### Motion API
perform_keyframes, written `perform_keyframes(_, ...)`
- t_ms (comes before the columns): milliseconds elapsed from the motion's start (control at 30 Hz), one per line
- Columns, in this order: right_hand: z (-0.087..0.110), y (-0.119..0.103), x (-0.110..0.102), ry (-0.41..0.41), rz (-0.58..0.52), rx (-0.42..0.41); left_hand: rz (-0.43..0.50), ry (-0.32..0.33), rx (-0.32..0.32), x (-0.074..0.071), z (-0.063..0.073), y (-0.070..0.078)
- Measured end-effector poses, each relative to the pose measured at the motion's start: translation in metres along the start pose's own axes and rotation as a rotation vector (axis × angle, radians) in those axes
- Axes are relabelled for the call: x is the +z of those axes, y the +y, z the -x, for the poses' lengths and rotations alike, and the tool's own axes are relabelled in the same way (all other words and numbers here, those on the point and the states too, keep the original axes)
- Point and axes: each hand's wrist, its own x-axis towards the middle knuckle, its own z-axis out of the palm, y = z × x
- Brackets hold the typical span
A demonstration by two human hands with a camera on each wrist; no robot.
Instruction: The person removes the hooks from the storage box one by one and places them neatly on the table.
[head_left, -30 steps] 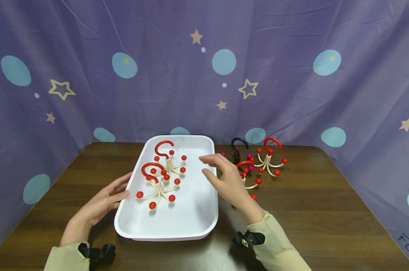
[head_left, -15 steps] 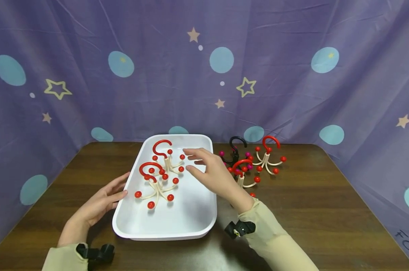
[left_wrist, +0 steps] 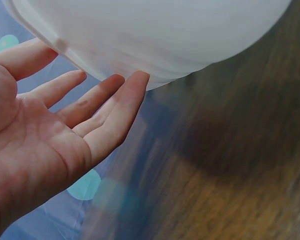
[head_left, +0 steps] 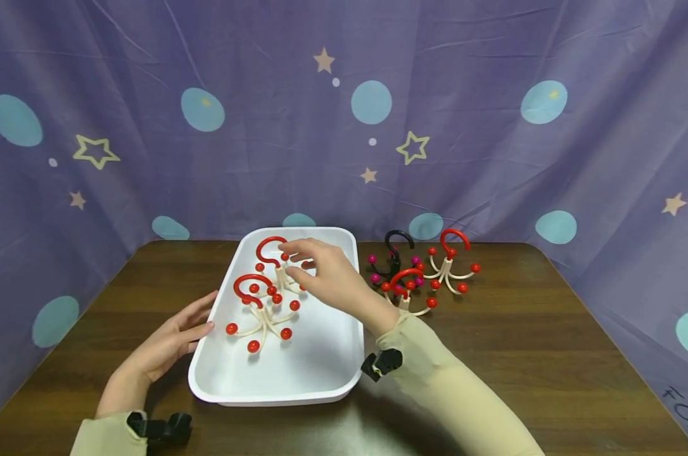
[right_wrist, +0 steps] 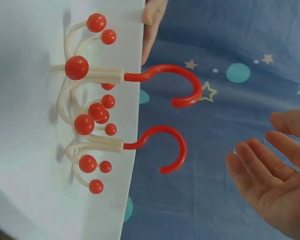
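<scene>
Inside a white plastic tray [head_left: 289,377] stand two hanging hooks, each with a red curved top and cream arms ending in red balls. The front hook [head_left: 264,320] shows fully in the head view. My right hand [head_left: 338,278] hovers over the tray and partly hides the rear hook [head_left: 279,272]. In the right wrist view, that hand [right_wrist: 280,180] has relaxed fingers, holds nothing and stays apart from both red tops. At the tray's left side, my left hand [head_left: 170,339] touches the outer wall with its extended fingertips [left_wrist: 138,80].
Right of the tray stand a black hook with pink balls [head_left: 396,261], a red-topped hook [head_left: 447,269] and another red-topped hook [head_left: 405,304] partly behind the right forearm. All rest on the brown wooden table [head_left: 526,342], with a purple curtain [head_left: 464,177] behind.
My right hand has moved left from the tray's right edge to above the rear hook. The left hand has stayed at the tray's side.
</scene>
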Motion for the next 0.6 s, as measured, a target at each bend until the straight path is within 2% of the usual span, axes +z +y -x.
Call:
perform_keyframes(267, -0.02, -0.005, 0.018, -0.11, 0.058, -0.002, 0.007, -0.001, 0.0, -0.001, 0.001, -0.001)
perform_keyframes(600, -0.042, -0.008, 0.031, -0.188, 0.155, 0.03, 0.013, -0.029, 0.047, -0.003, -0.001, -0.003)
